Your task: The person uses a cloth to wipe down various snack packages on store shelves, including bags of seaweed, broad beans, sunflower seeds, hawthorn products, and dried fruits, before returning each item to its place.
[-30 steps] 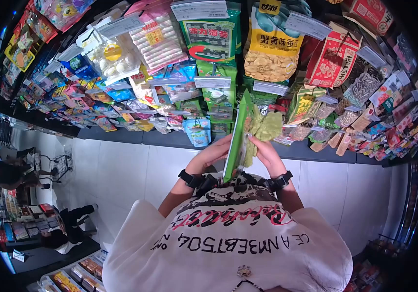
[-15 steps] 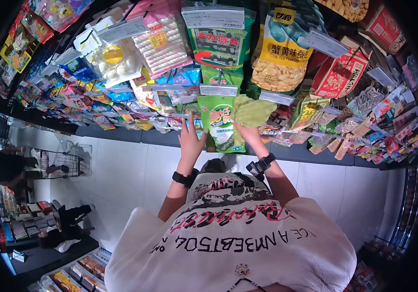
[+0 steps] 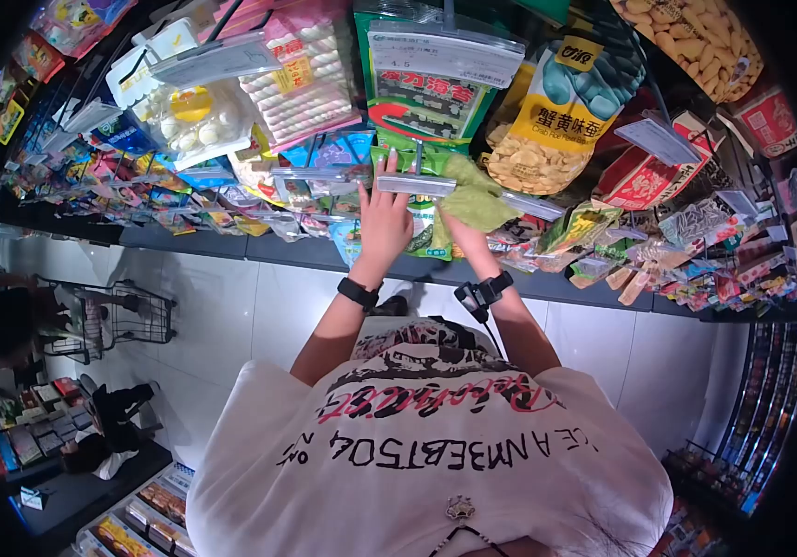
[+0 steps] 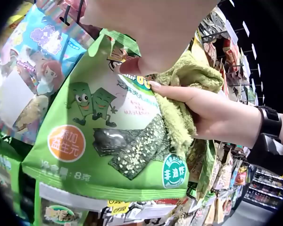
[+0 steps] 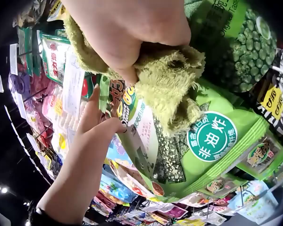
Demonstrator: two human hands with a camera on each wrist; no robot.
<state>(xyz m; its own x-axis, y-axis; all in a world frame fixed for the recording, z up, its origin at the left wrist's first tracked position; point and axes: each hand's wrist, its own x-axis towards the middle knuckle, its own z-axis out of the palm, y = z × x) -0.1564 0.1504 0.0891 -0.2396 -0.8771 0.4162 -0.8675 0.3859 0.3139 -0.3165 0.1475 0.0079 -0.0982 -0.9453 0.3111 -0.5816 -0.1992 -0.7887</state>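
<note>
Head view: your left hand [image 3: 387, 223], fingers straight and spread, touches the green packet [image 3: 424, 230] beneath a price tag [image 3: 417, 184]; your right hand [image 3: 466, 239] grips a fuzzy green cloth [image 3: 480, 197] against the packet. A yellow bag [image 3: 556, 121] reads 蟹黄味蚕. Left wrist: your packet says 添加益生元, 净含量:8克, 非油炸. Right wrist: 非油炸 again; a pea bag [image 5: 250, 56] says "Original Taste".

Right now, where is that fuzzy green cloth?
In the head view, the cloth is just right of centre, in the right hand and against the green snack bag.
</note>
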